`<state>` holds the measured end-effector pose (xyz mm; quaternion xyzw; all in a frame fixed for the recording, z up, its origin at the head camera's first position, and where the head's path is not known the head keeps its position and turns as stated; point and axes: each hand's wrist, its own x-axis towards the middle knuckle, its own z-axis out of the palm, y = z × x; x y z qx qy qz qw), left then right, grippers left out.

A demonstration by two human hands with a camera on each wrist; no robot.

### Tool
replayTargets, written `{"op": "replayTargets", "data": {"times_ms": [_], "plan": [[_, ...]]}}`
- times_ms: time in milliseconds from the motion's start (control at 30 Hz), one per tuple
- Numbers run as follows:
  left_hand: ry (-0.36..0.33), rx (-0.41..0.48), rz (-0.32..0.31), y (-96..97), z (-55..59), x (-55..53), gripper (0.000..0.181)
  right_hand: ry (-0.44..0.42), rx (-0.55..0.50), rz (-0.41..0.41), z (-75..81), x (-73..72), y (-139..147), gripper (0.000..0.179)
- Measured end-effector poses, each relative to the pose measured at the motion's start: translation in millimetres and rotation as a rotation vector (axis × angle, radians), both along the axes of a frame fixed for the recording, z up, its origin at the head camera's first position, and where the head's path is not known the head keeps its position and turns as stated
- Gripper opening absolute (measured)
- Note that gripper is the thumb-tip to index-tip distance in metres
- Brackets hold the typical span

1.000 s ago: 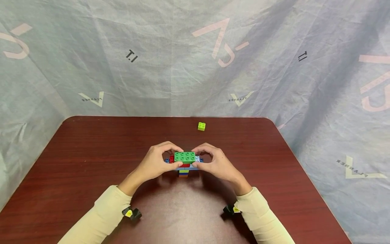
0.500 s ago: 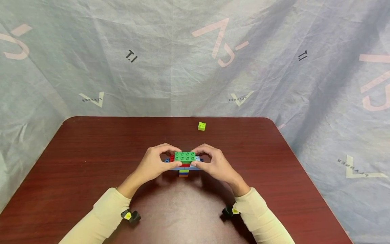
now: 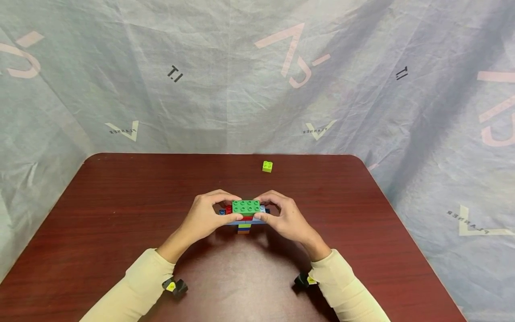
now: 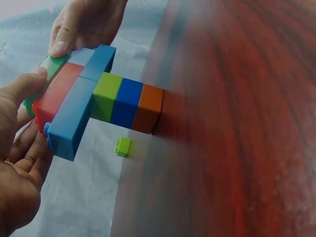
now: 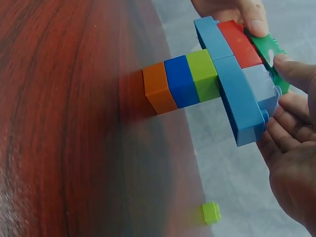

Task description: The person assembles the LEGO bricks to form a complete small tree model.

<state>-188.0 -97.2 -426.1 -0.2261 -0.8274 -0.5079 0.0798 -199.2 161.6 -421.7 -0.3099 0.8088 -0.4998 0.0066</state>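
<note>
A green eight-stud brick (image 3: 246,206) tops a stack of toy building bricks in the middle of the table. My left hand (image 3: 206,217) pinches its left end between thumb and fingers, and my right hand (image 3: 286,219) pinches the right end. Under it lie a red brick (image 4: 60,94) and a pale blue brick (image 5: 260,85) side by side. Two blue bricks (image 5: 241,98) form a wide layer below those. The narrow column underneath runs from a lime brick (image 4: 107,96) through a dark blue brick (image 4: 127,102) to an orange brick (image 4: 149,108) at the table.
A loose lime four-stud brick (image 3: 267,167) sits near the far edge of the dark red wooden table (image 3: 132,188). Grey printed cloth (image 3: 193,103) hangs behind the table and along its sides. Each wrist wears a small black camera, the left one (image 3: 175,286) near the sleeve.
My left hand has shifted slightly along the green brick, its fingers drawn a little back at the far edge. The stack and loose brick stay in place.
</note>
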Motion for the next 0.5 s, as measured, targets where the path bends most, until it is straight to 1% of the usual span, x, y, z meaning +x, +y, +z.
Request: {"op": "replayTargets", "data": {"times_ms": [200,367,500], "plan": [[-0.008,0.016,-0.012,-3.7,-4.9,-0.7,0.04,0.008,0.008,-0.004,-0.7,1.2,-1.8,0.027],[-0.012,0.027,-0.037,-7.8,-6.3,-1.3,0.034,0.015,-0.006,-0.004,-1.0,1.3,-2.4,0.027],[-0.022,0.037,-0.04,-8.7,-3.6,-1.7,0.032,0.027,-0.017,-0.003,-1.6,0.5,-2.4,0.026]]}}
